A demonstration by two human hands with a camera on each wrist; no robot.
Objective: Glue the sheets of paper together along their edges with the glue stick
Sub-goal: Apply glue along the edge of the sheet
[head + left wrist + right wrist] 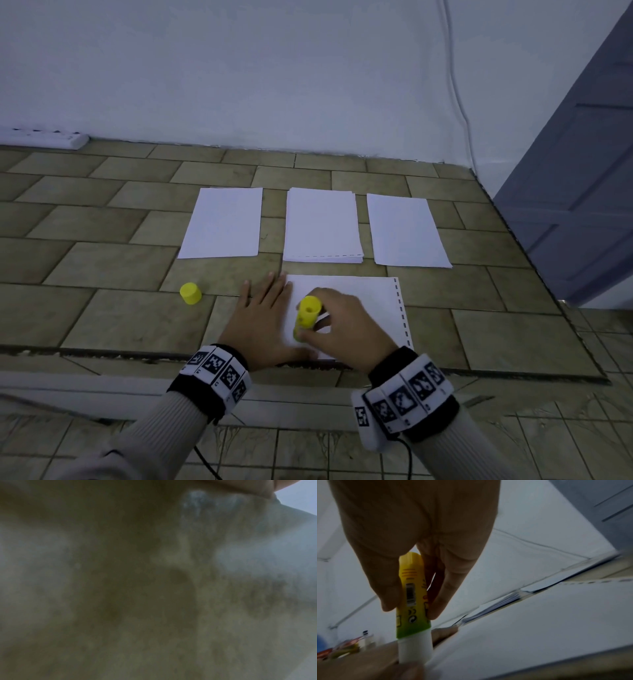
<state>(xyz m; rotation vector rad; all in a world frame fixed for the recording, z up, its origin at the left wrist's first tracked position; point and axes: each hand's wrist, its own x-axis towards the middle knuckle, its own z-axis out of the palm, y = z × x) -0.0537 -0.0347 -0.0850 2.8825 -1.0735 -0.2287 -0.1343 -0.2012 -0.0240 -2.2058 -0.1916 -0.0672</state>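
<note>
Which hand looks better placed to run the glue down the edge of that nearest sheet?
The right hand: it already grips the uncapped glue stick, tip down at the sheet. The left hand lies flat, steadying the paper.

Indoor room, likely a home. Floor (102, 260) of worn olive-brown tiles laid brick-fashion, with a dark joint running across near the person. Plain pale wall (274, 68) meets it. White cable (457, 85) runs down the wall; white power strip (44, 137) lies at its foot. Grey panelled door (582, 188) at right.
</note>
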